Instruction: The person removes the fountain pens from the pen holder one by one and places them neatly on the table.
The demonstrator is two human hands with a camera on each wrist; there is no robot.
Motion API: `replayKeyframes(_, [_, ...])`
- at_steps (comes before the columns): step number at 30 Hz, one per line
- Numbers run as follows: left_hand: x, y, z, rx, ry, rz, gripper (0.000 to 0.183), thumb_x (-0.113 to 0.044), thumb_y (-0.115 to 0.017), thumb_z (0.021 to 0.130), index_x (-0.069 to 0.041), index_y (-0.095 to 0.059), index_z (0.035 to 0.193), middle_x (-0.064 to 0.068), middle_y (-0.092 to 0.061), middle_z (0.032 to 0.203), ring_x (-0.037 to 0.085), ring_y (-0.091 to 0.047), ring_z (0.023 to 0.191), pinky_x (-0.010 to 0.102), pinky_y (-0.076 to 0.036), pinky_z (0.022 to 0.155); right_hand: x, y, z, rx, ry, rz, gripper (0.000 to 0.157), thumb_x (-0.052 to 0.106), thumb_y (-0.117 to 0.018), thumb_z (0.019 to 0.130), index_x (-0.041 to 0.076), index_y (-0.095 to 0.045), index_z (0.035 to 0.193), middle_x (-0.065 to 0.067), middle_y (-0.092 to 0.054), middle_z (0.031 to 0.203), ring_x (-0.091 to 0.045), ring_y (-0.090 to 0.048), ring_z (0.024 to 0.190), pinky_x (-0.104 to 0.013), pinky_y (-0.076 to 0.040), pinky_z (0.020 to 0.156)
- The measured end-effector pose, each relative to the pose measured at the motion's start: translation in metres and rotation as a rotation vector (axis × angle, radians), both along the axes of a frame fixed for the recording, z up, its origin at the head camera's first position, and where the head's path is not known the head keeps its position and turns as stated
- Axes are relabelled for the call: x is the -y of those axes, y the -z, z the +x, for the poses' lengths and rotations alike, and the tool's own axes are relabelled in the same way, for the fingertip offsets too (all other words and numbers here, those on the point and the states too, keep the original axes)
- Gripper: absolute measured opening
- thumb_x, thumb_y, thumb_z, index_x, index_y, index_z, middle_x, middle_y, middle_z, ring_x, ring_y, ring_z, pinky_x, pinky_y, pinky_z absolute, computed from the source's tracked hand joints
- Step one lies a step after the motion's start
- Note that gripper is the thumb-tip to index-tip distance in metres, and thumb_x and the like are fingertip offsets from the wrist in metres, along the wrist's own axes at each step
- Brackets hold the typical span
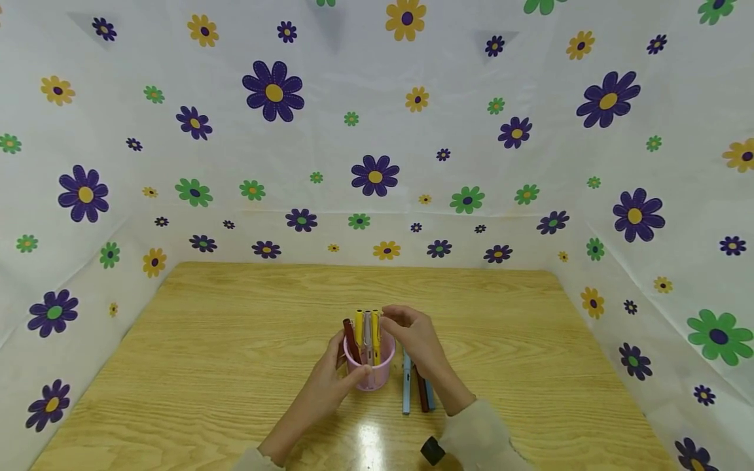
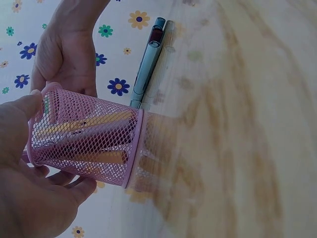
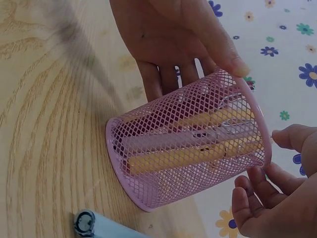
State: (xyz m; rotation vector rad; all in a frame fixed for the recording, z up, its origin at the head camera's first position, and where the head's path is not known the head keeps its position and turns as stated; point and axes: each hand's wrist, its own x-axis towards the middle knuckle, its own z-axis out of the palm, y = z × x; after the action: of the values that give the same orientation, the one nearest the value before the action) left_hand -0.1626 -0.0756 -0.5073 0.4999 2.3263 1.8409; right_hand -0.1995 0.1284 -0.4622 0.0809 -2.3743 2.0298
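Note:
My left hand point(image 1: 331, 376) grips a pink mesh pen cup point(image 3: 188, 144), thumb at the rim and fingers round the far side. The cup stands upright on the table. In it are a dark red pen point(image 1: 351, 340), two yellow pens point(image 1: 376, 335) and a silver pen point(image 1: 368, 333). My right hand point(image 1: 415, 333) is at the cup's right rim, its fingertips beside the nearer yellow pen. In the right wrist view its thumb and fingers are apart at the rim, with no pen visible between them.
Right of the cup, partly under my right forearm, lie a light blue pen point(image 1: 406, 386), another dark red pen point(image 1: 421, 390) and a blue pen point(image 1: 430, 396). The wooden table point(image 1: 235, 327) is bordered by flower-patterned white sheeting point(image 1: 330, 150). A small black object point(image 1: 432, 451) is at the right sleeve.

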Motion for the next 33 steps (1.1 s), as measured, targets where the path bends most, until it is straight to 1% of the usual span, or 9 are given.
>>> replayKeyframes(6, [0.0, 0.0, 0.0, 0.004, -0.001, 0.001, 0.087, -0.026, -0.07, 0.101, -0.002, -0.015, 0.164, 0.028, -0.032, 0.161, 0.045, -0.036, 0.147, 0.056, -0.037, 0.117, 0.007, 0.002, 0.001, 0.005, 0.001, 0.025, 0.035, 0.018, -0.075, 0.096, -0.001, -0.07, 0.125, -0.009, -0.071, 0.115, -0.024, -0.065, 0.106, -0.035, -0.058, 0.09])
replayKeyframes(8, [0.0, -0.001, 0.001, 0.001, 0.002, 0.001, 0.087, -0.025, -0.07, 0.101, -0.002, -0.014, 0.164, 0.028, -0.031, 0.162, 0.045, -0.036, 0.146, 0.057, -0.037, 0.116, 0.01, 0.001, 0.002, 0.006, 0.01, 0.03, 0.035, 0.015, -0.075, 0.096, -0.003, -0.07, 0.125, -0.01, -0.071, 0.112, -0.023, -0.064, 0.103, -0.041, -0.059, 0.091])
replayKeyframes(11, [0.0, -0.001, 0.001, 0.001, 0.004, 0.001, 0.086, -0.024, -0.069, 0.102, -0.002, -0.014, 0.164, 0.028, -0.031, 0.162, 0.045, -0.036, 0.146, 0.057, -0.038, 0.116, 0.014, -0.013, 0.011, -0.017, 0.0, 0.033, 0.031, 0.009, -0.073, 0.096, -0.008, -0.069, 0.122, -0.012, -0.071, 0.107, -0.022, -0.064, 0.097, -0.049, -0.059, 0.089])
replayKeyframes(14, [0.0, -0.001, 0.001, 0.004, 0.003, -0.001, 0.086, -0.024, -0.069, 0.102, -0.002, -0.014, 0.164, 0.028, -0.031, 0.162, 0.045, -0.036, 0.146, 0.057, -0.038, 0.116, 0.017, -0.017, 0.012, -0.023, -0.01, 0.03, 0.027, 0.004, -0.071, 0.096, -0.01, -0.07, 0.119, -0.015, -0.071, 0.104, -0.022, -0.063, 0.093, -0.056, -0.058, 0.089])
replayKeyframes(18, [0.0, -0.001, 0.0, 0.001, 0.003, 0.003, 0.085, -0.022, -0.069, 0.102, -0.001, -0.015, 0.164, 0.028, -0.032, 0.161, 0.045, -0.036, 0.147, 0.056, -0.037, 0.117, 0.015, 0.001, 0.002, -0.009, 0.01, 0.044, 0.028, 0.011, -0.072, 0.097, -0.005, -0.072, 0.119, -0.012, -0.071, 0.107, -0.02, -0.063, 0.095, -0.049, -0.06, 0.087])
replayKeyframes(21, [0.0, -0.001, 0.0, -0.011, 0.005, 0.005, 0.084, -0.021, -0.07, 0.101, -0.002, -0.016, 0.163, 0.028, -0.033, 0.161, 0.044, -0.037, 0.146, 0.055, -0.037, 0.117, 0.014, 0.004, 0.0, -0.027, 0.03, 0.041, 0.029, 0.015, -0.073, 0.097, -0.004, -0.073, 0.119, -0.012, -0.072, 0.11, -0.019, -0.064, 0.096, -0.039, -0.061, 0.083])
replayKeyframes(26, [0.0, -0.001, -0.001, -0.027, 0.004, 0.002, 0.083, -0.022, -0.071, 0.101, -0.004, -0.019, 0.163, 0.026, -0.035, 0.16, 0.042, -0.038, 0.146, 0.054, -0.036, 0.118, 0.01, -0.003, 0.001, -0.087, 0.057, 0.026, 0.027, 0.016, -0.073, 0.098, -0.004, -0.074, 0.117, -0.014, -0.074, 0.109, -0.021, -0.066, 0.097, -0.029, -0.06, 0.082])
replayKeyframes(29, [0.0, -0.001, 0.0, -0.028, 0.004, 0.002, 0.083, -0.021, -0.071, 0.101, -0.004, -0.019, 0.163, 0.026, -0.035, 0.16, 0.042, -0.038, 0.146, 0.054, -0.036, 0.118, 0.006, -0.01, 0.003, -0.113, 0.07, 0.02, 0.03, 0.018, -0.073, 0.099, -0.004, -0.073, 0.12, -0.013, -0.074, 0.111, -0.023, -0.068, 0.102, -0.03, -0.058, 0.09])
replayKeyframes(33, [0.0, -0.001, 0.0, -0.022, 0.001, -0.002, 0.084, -0.022, -0.071, 0.1, -0.005, -0.019, 0.163, 0.026, -0.035, 0.16, 0.042, -0.037, 0.146, 0.054, -0.034, 0.119, 0.0, -0.019, 0.004, -0.127, 0.091, -0.037, 0.033, 0.018, -0.07, 0.101, -0.004, -0.07, 0.125, -0.014, -0.074, 0.113, -0.024, -0.069, 0.103, -0.034, -0.057, 0.096])
